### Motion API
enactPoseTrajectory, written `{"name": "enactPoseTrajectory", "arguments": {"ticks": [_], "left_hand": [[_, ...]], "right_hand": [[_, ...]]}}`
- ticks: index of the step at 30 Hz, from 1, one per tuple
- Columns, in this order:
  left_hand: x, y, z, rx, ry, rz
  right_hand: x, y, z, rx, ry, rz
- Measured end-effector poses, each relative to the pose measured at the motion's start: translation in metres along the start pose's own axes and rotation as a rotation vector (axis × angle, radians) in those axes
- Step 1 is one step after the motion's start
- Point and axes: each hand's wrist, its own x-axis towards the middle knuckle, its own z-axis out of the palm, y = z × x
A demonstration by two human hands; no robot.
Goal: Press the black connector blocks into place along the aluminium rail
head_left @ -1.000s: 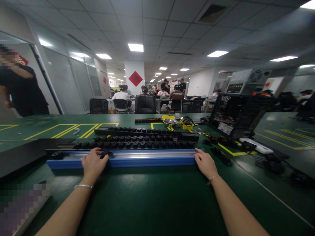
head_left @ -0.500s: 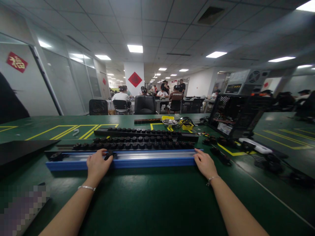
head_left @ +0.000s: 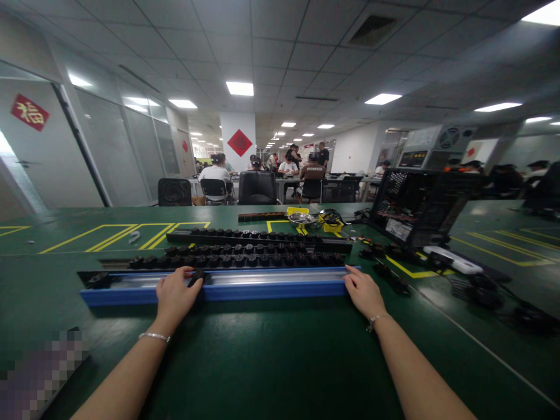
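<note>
A long blue rail [head_left: 275, 291] with a shiny metal channel lies across the table before me. My left hand [head_left: 177, 294] is closed on a small black block [head_left: 198, 276] in the channel, left of the middle; the fingers partly cover it. At the rail's right end, my right hand [head_left: 364, 290] grips the rail with fingers on its far edge and thumb on the near side. Another black block [head_left: 100, 282] sits in the channel at the left end. Right behind the rail are black strips carrying rows of round black modules [head_left: 251, 261].
An open black computer case [head_left: 420, 204] stands at the right, with a white power strip [head_left: 452, 260] and black cables near it. A metal dish [head_left: 301, 218] and yellow trays are at the back. A partly blurred flat object [head_left: 41, 370] lies front left. People sit beyond the table.
My left hand has shifted slightly to the right along the channel with the black block. My right hand stays at the rail's end. The dark shapes at the left edge have gone from view.
</note>
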Motion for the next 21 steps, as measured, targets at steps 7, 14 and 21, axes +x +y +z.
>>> {"name": "enactPoseTrajectory", "arguments": {"ticks": [7, 14, 21], "left_hand": [[0.0001, 0.0026, -0.0023, -0.013, -0.025, 0.02], [-0.0001, 0.0031, -0.0027, -0.026, -0.034, 0.052], [-0.0006, 0.0041, -0.0025, -0.05, -0.046, 0.097]], "right_hand": [[0.0006, 0.0012, 0.0014, -0.017, 0.012, -0.009], [0.0, 0.0008, 0.0013, -0.01, 0.017, -0.007], [-0.0006, -0.0009, -0.0003, -0.002, 0.02, -0.002]]}}
